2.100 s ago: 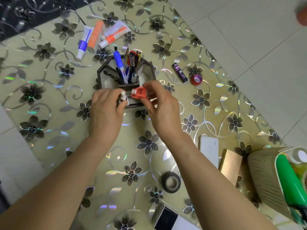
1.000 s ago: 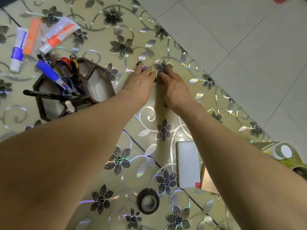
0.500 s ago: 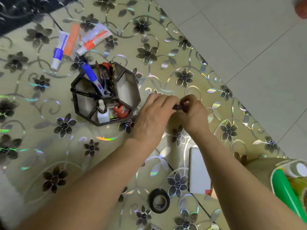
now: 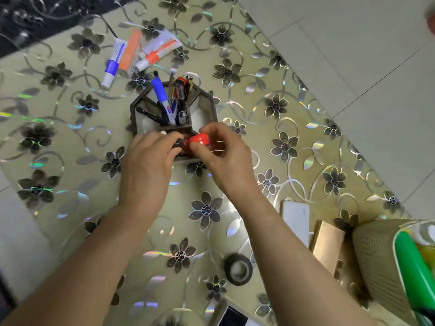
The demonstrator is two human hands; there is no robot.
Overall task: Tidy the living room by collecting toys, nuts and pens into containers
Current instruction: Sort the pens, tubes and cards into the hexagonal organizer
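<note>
A dark hexagonal organizer (image 4: 205, 107) stands on the flowered table and holds a blue marker (image 4: 159, 91) and several pens (image 4: 181, 90). Both hands hover over its near compartment. My right hand (image 4: 226, 161) pinches a small red tape roll (image 4: 200, 139) between thumb and fingers. My left hand (image 4: 148, 163) pinches a small dark tube (image 4: 178, 142) at its fingertips; the tube is mostly hidden. The near part of the organizer is covered by the hands.
Three paste tubes (image 4: 131, 55) lie beyond the organizer. A black tape roll (image 4: 238, 269), a white flat box (image 4: 296, 220) and a wooden block (image 4: 328, 243) lie near right. A woven basket (image 4: 374, 260) with a green object (image 4: 414, 267) stands at the right edge.
Both hands reached right, took up the dark tube and the red tape roll from the table, and moved back left to the organizer's near compartment.
</note>
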